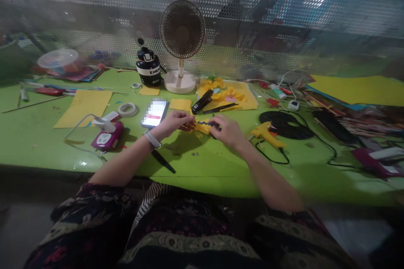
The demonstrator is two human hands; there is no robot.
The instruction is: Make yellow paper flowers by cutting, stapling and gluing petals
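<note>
Both hands meet over the green table, close together at a crumpled yellow paper piece [203,128]. My left hand [172,123], with a watch on its wrist, is closed, its fingertips pinching the paper's left end. My right hand [227,131] is closed around the right end of a dark wavy-edged strip [205,123], which runs across the paper toward my left fingers. What kind of thing the strip is cannot be made out. A black stapler [202,101] and dark scissors [221,108] lie just beyond my hands. Left of them rests a lit phone [154,112].
Yellow paper flowers [229,93] lie behind the stapler. A fan [182,29] and black bottle [149,69] stand at the back. To the right are a yellow glue gun [267,134] and its cord; to the left, a tape roll [127,109] and purple power strip [107,136].
</note>
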